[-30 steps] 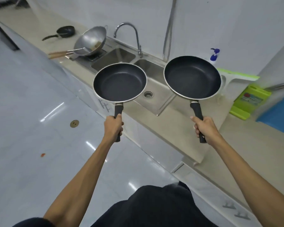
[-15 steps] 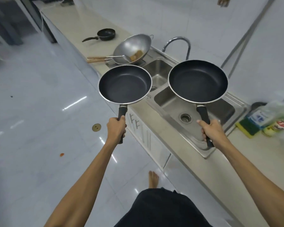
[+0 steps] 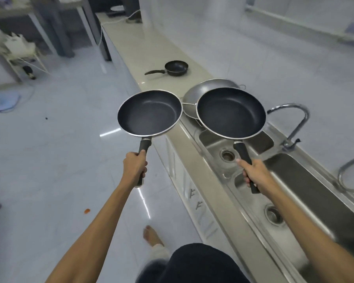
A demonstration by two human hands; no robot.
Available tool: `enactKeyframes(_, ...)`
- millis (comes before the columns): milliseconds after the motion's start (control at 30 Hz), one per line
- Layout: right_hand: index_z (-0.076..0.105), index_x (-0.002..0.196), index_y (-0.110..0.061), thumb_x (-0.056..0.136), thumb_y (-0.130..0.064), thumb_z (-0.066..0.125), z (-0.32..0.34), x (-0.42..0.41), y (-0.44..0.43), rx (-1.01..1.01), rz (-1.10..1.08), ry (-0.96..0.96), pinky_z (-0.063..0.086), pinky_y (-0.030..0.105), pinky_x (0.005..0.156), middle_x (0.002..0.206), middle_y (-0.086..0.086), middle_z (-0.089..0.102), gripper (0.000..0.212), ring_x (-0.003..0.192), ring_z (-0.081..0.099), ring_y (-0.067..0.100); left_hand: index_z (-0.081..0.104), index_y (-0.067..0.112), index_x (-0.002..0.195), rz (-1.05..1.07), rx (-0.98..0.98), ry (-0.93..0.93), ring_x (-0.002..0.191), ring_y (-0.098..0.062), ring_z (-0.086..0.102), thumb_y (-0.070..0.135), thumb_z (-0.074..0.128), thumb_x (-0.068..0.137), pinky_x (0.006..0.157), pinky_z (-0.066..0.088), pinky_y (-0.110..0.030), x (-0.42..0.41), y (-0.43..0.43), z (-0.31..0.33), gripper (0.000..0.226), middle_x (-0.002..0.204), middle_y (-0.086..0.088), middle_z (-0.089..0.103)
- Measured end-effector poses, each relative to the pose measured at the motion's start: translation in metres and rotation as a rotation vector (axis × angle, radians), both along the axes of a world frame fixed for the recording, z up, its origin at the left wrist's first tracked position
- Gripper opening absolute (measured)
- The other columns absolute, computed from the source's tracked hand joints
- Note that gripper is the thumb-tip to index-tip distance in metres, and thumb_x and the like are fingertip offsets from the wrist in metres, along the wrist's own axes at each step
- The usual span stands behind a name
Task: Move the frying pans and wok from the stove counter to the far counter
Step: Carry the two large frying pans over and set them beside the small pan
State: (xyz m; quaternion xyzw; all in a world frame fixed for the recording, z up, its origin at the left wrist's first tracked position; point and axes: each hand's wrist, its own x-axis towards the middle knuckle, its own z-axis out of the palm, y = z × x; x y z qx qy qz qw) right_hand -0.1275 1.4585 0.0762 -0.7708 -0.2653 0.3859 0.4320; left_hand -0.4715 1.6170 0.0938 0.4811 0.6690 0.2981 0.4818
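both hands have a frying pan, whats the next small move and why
Probably keep carrying both pans forward along the counter. The left hand holds one frying pan over the floor, the right hand holds the other above the sink, and the bare beige stretch near the small pan lies past the wok.

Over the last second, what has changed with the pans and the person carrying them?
The person has walked on along the counter, past the sink, so the wok and small pan are nearer. Nothing was picked up or released: left hand and right hand still grip the two frying pans level.
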Motion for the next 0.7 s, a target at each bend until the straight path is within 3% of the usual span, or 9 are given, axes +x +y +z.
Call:
enactKeyframes(233,0.049,0.066,-0.013,0.096,-0.031,0.064,0.003,-0.058,0.165,0.0,0.038,-0.026,0.033,0.022,0.032,0.042,-0.001,0.045,0.038,0.03,0.038,0.012,0.058,0.003,0.087,0.036,0.001,-0.034,0.047,-0.018,0.046,0.026,0.047,0.1,0.04,0.04,-0.025,-0.078,0.158,-0.01,0.028,0.071,-0.011,0.055)
enactKeyframes(500,0.052,0.076,-0.013,0.093,-0.036,0.066,-0.002,-0.139,0.341,0.034,0.063,0.034,0.036,0.023,0.034,0.044,-0.002,0.048,0.032,0.032,0.041,0.013,0.056,0.006,0.076,0.019,0.075,0.072,0.044,-0.017,0.048,0.029,0.051,0.097,0.036,0.041,-0.023,-0.177,0.322,-0.006,0.031,0.066,-0.009,0.057)
enactKeyframes(700,0.048,0.074,-0.013,0.094,-0.034,0.066,-0.012,-0.17,0.441,0.007,0.091,0.04,0.036,0.023,0.033,0.044,-0.003,0.046,0.034,0.032,0.041,0.013,0.059,0.001,0.087,0.05,0.043,0.048,0.047,-0.018,0.049,0.029,0.051,0.097,0.038,0.042,-0.024,-0.205,0.422,-0.013,0.03,0.07,-0.009,0.058)
